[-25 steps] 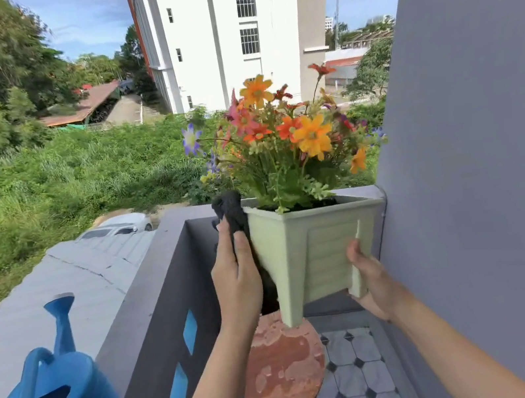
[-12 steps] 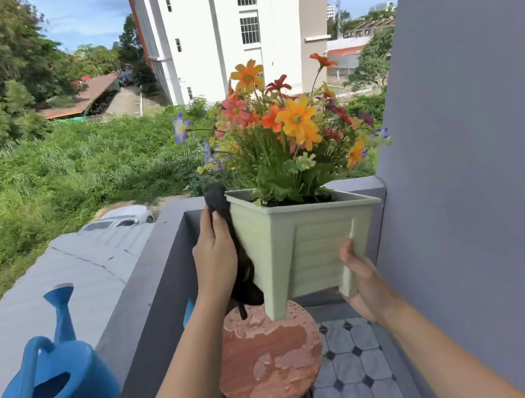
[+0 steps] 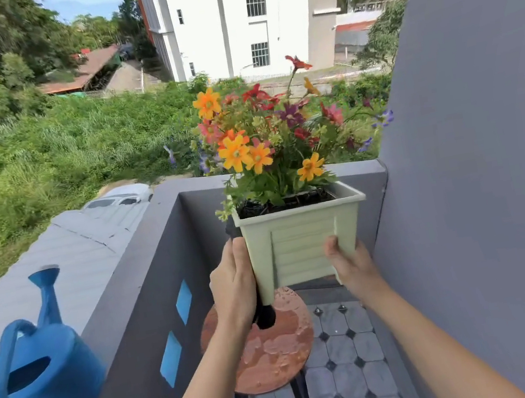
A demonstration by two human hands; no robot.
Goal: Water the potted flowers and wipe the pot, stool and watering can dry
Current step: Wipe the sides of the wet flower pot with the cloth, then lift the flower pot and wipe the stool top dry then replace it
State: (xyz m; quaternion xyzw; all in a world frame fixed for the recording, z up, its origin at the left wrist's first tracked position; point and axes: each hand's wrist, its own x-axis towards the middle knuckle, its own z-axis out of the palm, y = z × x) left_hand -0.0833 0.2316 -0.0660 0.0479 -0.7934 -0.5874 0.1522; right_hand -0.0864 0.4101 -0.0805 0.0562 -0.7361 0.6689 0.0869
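A pale green square pot (image 3: 299,241) full of orange, red and purple flowers (image 3: 265,139) is held up in the air above a round reddish stool (image 3: 278,345) whose seat is wet in patches. My left hand (image 3: 233,283) presses a black cloth (image 3: 265,316) flat against the pot's left side; the cloth sticks out above and below the hand. My right hand (image 3: 348,261) grips the pot's lower right corner. A blue watering can (image 3: 36,372) stands on the grey ledge at the left, apart from both hands.
The balcony is narrow: a grey parapet wall (image 3: 129,325) with blue inset squares runs on the left and a grey wall (image 3: 491,160) rises on the right. Tiled floor (image 3: 352,368) lies below. Beyond the parapet are a roof, grass and a white building.
The pot has turned in my hands, so a flat side now faces me, and it sits more level. My right hand has slid up onto the front corner. The left hand stays against the cloth.
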